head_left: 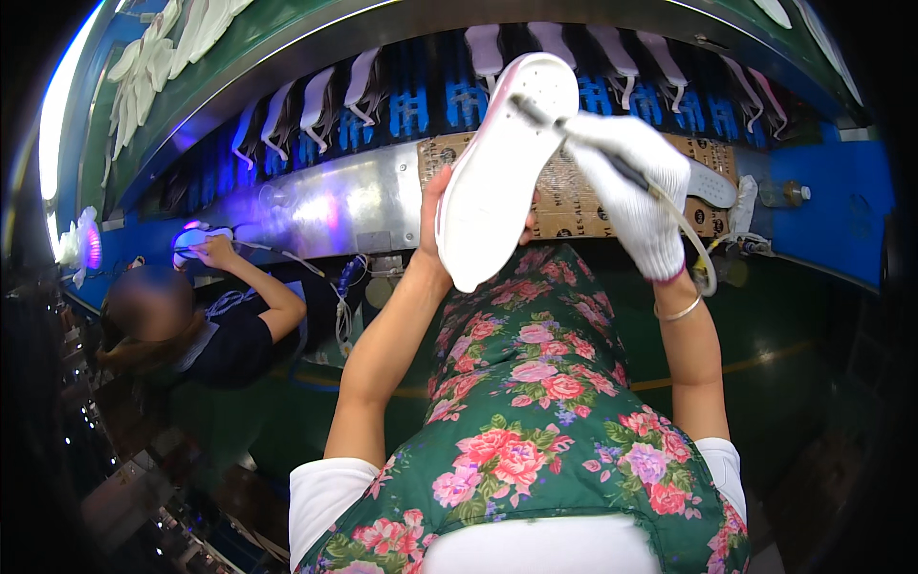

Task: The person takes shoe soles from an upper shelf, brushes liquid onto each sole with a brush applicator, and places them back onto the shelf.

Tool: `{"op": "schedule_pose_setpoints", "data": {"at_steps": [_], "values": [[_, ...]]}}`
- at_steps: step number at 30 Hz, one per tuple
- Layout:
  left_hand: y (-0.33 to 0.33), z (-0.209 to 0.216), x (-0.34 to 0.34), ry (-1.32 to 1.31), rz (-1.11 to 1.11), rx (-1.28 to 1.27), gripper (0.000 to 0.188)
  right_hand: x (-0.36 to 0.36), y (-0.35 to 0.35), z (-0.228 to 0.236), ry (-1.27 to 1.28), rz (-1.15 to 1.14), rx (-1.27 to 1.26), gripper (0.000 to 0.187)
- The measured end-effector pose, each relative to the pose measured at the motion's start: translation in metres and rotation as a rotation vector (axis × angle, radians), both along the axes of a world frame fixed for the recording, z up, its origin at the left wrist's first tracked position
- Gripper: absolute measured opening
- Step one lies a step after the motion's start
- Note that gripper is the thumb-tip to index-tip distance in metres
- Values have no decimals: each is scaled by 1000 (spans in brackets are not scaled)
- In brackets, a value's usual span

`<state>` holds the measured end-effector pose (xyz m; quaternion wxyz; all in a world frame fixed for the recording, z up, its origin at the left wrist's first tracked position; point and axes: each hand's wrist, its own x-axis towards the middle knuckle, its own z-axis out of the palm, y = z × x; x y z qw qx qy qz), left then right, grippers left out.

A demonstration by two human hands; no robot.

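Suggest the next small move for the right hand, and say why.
Probably draw the brush down the sole: the gloved right hand holds the brush with its bristles at the upper, holed end, while the left hand supports the sole, whose lower part is uncovered.

Apparently dark lettering (578, 228) on cardboard (572, 198)

Cardboard (577, 199) behind the shoe sole (499, 182)

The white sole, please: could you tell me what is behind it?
Cardboard shows at both sides, with the left hand partly behind; the sole covers the rest from view.
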<state>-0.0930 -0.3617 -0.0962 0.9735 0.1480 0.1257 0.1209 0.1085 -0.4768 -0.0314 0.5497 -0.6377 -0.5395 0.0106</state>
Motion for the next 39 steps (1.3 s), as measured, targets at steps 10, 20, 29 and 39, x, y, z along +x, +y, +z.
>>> {"op": "schedule_pose_setpoints", "data": {"at_steps": [10,20,29,39], "values": [[13,-20,-15,-170,-12,-104,87,-79,-31,-24,-33,492,-21,21],[33,9,-38,6,-4,440,106,-48,-57,-52,1447,536,-30,13],[26,25,-41,79,58,446,111,-55,-82,-105,1686,320,-59,16],[63,92,-6,-255,-17,589,116,-56,-111,-135,1760,5,221,19]]}}
